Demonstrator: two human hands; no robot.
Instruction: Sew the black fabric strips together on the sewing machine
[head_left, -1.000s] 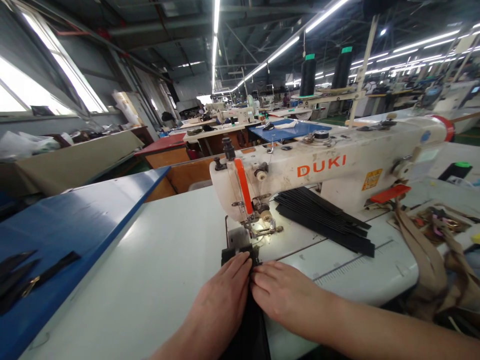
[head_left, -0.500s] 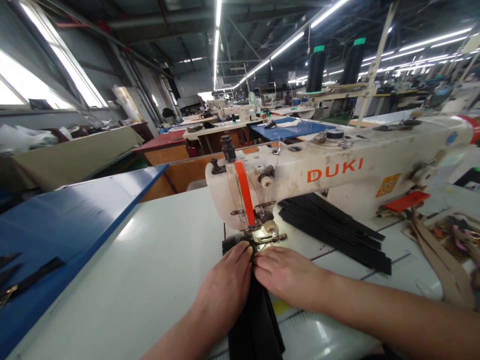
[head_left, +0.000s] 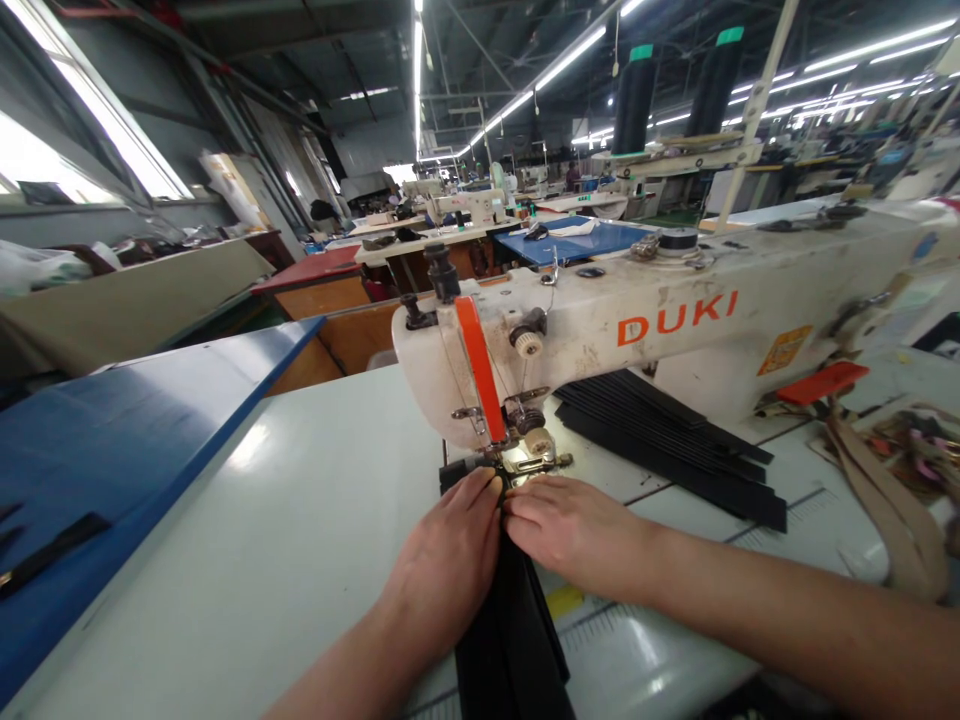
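My left hand and my right hand lie flat side by side on a long black strip that runs from the table's near edge up under the presser foot of a white DUKI sewing machine. The fingertips of both hands meet just in front of the foot and press the strip down on the white table. Both hands have their fingers stretched out and close together; the part of the strip beneath them is hidden.
A stack of black strips lies behind the needle under the machine's arm. Beige webbing and small hardware sit at the right. A blue table with dark pieces stands at the left. Two thread cones rise behind; other sewing stations fill the hall.
Both hands have slid forward with the black strip toward the presser foot, and more of the strip now shows at the near edge. The view has shifted closer to the machine.
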